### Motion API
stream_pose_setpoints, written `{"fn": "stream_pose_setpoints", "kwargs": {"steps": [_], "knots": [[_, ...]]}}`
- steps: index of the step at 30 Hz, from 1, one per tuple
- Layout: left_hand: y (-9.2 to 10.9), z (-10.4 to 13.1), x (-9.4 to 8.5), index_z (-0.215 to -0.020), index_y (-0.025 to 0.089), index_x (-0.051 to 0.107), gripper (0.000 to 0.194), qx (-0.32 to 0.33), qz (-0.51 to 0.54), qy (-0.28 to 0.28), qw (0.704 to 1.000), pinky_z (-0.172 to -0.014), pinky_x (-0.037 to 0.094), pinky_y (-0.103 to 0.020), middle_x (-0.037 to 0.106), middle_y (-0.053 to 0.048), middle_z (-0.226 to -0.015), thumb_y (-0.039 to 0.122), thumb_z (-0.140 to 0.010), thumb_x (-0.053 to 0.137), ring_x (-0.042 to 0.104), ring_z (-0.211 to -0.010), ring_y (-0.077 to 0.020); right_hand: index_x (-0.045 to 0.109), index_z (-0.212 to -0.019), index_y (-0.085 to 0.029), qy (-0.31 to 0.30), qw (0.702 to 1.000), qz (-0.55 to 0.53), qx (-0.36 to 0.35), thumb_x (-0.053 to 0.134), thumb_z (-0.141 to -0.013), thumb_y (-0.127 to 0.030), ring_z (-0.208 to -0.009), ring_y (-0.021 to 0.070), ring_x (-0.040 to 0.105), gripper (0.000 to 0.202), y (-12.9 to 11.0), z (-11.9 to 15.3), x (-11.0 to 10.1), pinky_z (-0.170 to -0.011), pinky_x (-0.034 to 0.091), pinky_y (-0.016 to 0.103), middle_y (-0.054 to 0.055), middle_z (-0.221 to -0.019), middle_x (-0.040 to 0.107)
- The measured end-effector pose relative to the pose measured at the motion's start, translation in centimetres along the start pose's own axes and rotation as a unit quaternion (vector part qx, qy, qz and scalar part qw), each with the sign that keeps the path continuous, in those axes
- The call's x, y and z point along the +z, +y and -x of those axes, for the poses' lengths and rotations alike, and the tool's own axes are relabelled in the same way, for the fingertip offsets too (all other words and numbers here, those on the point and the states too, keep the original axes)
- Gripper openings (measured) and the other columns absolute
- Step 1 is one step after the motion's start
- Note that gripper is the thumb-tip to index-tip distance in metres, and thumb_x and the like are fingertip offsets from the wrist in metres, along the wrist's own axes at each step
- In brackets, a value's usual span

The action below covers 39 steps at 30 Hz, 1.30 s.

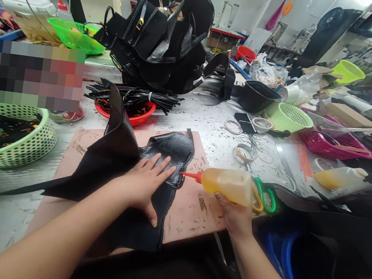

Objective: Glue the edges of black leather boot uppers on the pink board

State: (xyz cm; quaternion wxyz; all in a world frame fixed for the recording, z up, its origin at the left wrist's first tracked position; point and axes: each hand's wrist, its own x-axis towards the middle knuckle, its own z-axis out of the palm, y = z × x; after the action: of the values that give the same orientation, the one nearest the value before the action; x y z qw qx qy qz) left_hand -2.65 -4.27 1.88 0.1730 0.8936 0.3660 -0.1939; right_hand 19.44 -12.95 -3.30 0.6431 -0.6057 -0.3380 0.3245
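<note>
Black leather-like pieces [141, 230] lie on a pinkish board [183, 224], one flap standing up at the left. My left hand [146, 182] rests on them with fingers spread, pressing flat and gripping nothing. In my right hand [236, 212] is a translucent glue bottle [230, 185] with amber liquid, held on its side. Its red nozzle points left, with the tip at the stitched right edge of the black piece, close to my left fingertips. The palm side of my right hand is partly hidden by the bottle.
Behind the board are a red bowl [141, 115] with black strips [133, 98] and a large black bag [162, 58]. A green basket [16, 151] stands left. Green-and-yellow-handled scissors [269, 197], tape rolls [245, 153] and a magenta basket [337, 148] are at the right.
</note>
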Motion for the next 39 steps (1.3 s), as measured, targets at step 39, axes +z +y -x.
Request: {"fn": "stream_pose_setpoints", "kwargs": {"steps": [39], "knots": [[-0.1,0.0,0.1,-0.141,0.018,0.010,0.129,-0.004,0.010,0.013,1.000,-0.106,0.007,-0.054,-0.002,-0.012,-0.149,0.067,-0.037,0.068,-0.006,-0.134,-0.0381,0.047,-0.113,-0.017,0.017,0.993,0.048,-0.111,0.076,-0.052,-0.040,-0.083,0.0235,0.062,0.071,-0.8,-3.2,1.6,-0.073,0.053,0.041,0.010,-0.100,0.061]]}}
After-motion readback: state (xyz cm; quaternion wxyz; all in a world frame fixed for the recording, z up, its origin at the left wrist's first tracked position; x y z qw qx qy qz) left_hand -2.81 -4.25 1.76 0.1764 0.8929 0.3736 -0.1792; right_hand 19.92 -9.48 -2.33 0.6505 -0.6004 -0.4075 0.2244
